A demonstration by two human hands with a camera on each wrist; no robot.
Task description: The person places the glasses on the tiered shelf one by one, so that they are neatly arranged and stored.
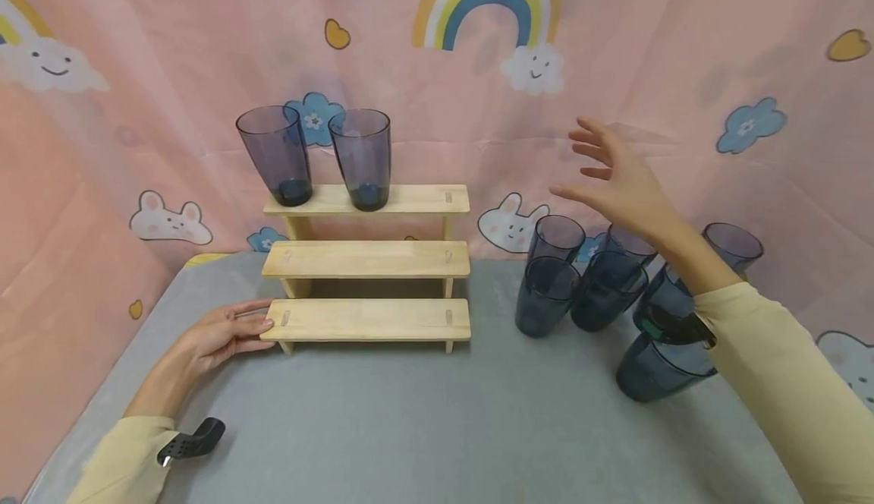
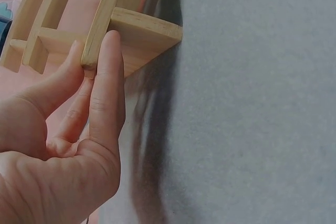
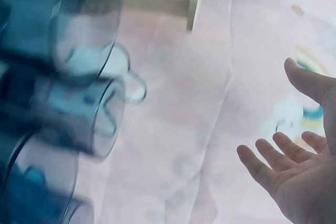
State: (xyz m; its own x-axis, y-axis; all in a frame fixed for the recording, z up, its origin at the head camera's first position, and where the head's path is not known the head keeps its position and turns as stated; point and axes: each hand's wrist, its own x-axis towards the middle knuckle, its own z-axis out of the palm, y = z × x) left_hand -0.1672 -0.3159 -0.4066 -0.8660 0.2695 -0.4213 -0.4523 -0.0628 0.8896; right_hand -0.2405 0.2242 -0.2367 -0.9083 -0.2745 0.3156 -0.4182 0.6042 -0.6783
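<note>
A three-step wooden stand (image 1: 369, 320) rests on the grey cloth. My left hand (image 1: 221, 335) pinches the left end of its lowest step; in the left wrist view the thumb lies on one face of the board (image 2: 100, 35) and the fingers on the other. Two tinted drinking glasses, one at the left (image 1: 276, 155) and one beside it (image 1: 363, 159), stand upright on the top step. My right hand (image 1: 617, 177) is raised above the glasses at the right, fingers spread, holding nothing. Below it stand several like glasses, among them a front-left one (image 1: 546, 299).
The nearest glass (image 1: 662, 371) of the right-hand group is partly hidden by my right wrist and sleeve. A pink printed curtain (image 1: 437, 109) hangs close behind the stand and glasses. Grey cloth (image 1: 437, 428) covers the surface in front.
</note>
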